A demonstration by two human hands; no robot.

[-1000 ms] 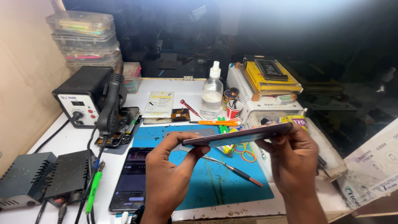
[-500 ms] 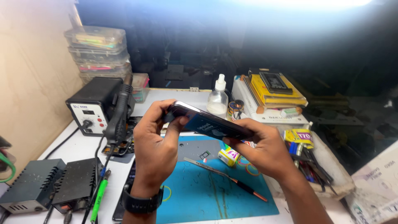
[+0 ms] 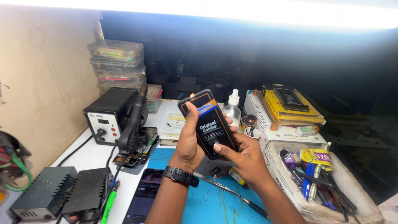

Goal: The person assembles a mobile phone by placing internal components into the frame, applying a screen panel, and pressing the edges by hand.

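Observation:
Both my hands hold a flat black phone screen part (image 3: 209, 124) with an orange-edged label, raised upright over the bench and tilted back to the left. My left hand (image 3: 188, 141), with a black watch on its wrist, grips the part's left edge, thumb on its upper face. My right hand (image 3: 244, 155) supports the lower right end, thumb pressed on the lower face. Below them lies a blue work mat (image 3: 211, 205) with a thin tool (image 3: 232, 195) lying on it.
A black hot-air station (image 3: 111, 118) with its handle stands at left, two black boxes (image 3: 58, 195) and a green-handled tool (image 3: 108, 204) in front of it. A dark phone (image 3: 143, 199) lies by the mat. A clear bottle (image 3: 232, 110), stacked boxes (image 3: 118, 66), books (image 3: 290, 108) and a white tray of tools (image 3: 327, 178) surround.
The screen part went from lying edge-on between my hands to standing upright with its labelled face toward me. My hands shifted to its left edge and lower end.

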